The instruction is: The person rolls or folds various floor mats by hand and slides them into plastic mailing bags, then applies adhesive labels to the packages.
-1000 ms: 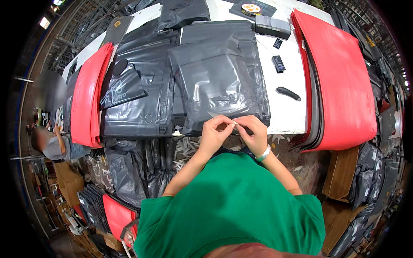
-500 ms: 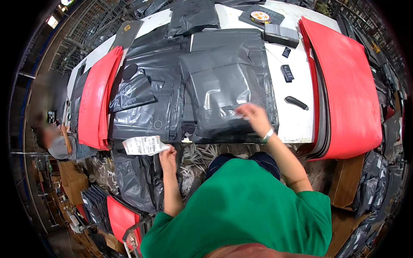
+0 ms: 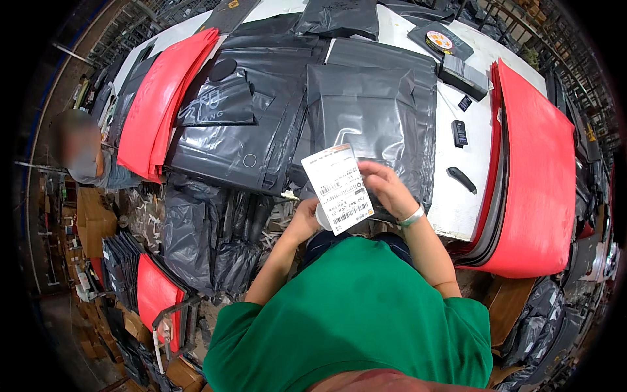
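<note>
My left hand (image 3: 304, 221) pinches a white printed shipping label (image 3: 339, 189) by its lower left edge, with a curled bit of paper at the fingertips. The label is held up over the table's front edge. At its right edge is my right hand (image 3: 389, 191), fingers bent and apart; whether the fingertips touch the label cannot be made out. Behind the hands a glossy dark grey plastic mailer bag (image 3: 362, 108) lies flat on a stack of similar bags.
More dark bags (image 3: 228, 147) lie to the left, a smaller printed bag on top. Red sheet stacks (image 3: 147, 111) (image 3: 535, 176) flank the table (image 3: 450, 219). A black cutter (image 3: 462, 179), small black devices (image 3: 460, 133) and a card stack (image 3: 464, 75) lie right. A person (image 3: 88, 153) is at far left.
My left hand has brought the label rightward, in front of my body, and turned it upright. My right hand has come off the bag to the label's edge. The view has shifted.
</note>
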### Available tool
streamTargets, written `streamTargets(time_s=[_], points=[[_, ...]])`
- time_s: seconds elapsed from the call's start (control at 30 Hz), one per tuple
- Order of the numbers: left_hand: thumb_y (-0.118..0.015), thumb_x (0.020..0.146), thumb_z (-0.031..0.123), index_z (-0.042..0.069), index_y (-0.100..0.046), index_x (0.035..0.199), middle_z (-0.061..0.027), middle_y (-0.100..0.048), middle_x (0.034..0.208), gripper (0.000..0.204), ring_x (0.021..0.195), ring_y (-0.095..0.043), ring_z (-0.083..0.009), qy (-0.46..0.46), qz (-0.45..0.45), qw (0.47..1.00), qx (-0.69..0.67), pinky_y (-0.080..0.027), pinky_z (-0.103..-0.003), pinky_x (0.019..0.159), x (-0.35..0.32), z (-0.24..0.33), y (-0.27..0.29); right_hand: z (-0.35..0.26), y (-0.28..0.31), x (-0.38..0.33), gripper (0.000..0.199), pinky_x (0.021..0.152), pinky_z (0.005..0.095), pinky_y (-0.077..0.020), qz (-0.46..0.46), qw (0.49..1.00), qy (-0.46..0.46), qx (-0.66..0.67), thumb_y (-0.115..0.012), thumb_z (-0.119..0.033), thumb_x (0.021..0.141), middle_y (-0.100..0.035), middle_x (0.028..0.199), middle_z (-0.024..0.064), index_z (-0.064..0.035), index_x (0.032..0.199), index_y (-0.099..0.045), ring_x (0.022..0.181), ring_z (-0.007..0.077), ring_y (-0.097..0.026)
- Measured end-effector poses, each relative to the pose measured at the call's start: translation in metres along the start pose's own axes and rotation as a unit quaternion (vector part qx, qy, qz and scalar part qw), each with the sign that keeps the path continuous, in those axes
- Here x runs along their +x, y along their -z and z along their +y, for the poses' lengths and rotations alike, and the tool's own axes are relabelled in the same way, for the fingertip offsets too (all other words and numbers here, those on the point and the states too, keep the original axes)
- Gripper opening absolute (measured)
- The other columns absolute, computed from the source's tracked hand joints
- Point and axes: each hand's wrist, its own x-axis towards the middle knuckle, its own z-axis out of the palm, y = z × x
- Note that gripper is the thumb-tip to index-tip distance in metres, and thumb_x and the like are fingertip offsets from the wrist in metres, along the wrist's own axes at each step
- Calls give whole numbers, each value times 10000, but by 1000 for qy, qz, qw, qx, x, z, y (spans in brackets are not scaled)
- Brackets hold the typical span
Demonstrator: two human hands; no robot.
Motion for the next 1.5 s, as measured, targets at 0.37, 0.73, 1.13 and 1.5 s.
streamTargets(time_s=[0.37,0.73,1.13,1.5], points=[[-571,745,190,62,-553,621,-51,-481,483,179,374,-429,-146,270,-256,846,383,-324,-303,361,-101,-310,181,52,112,31,197,732,302,-411,435,836,39,-333,-716,-196,713,-591,883,64,-66,821,-615,798,178,-556],[-524,805,208,10,-638,725,-78,-600,599,241,435,-524,-165,317,255,880,245,-386,-295,397,-143,-331,206,59,80,45,728,1007,474,-273,185,630,101,-748,-636,-395,752,-321,1371,200,-58,1331,-351,1251,354,-317],[-575,855,177,-10,-517,1153,-167,-546,1116,356,1038,-533,-271,-106,226,917,312,-415,-346,887,125,-86,74,70,100,-87,382,845,359,-440,159,787,2,-596,-641,-199,789,-586,1109,115,-89,1139,-531,1020,276,-558],[-672,708,44,-48,-602,945,-109,-651,881,263,757,-619,-168,-35,79,985,152,-475,-284,673,242,67,-65,85,171,-73,691,742,376,-479,240,829,-279,-422,-828,-386,551,-611,893,240,47,963,-482,848,328,-610]])
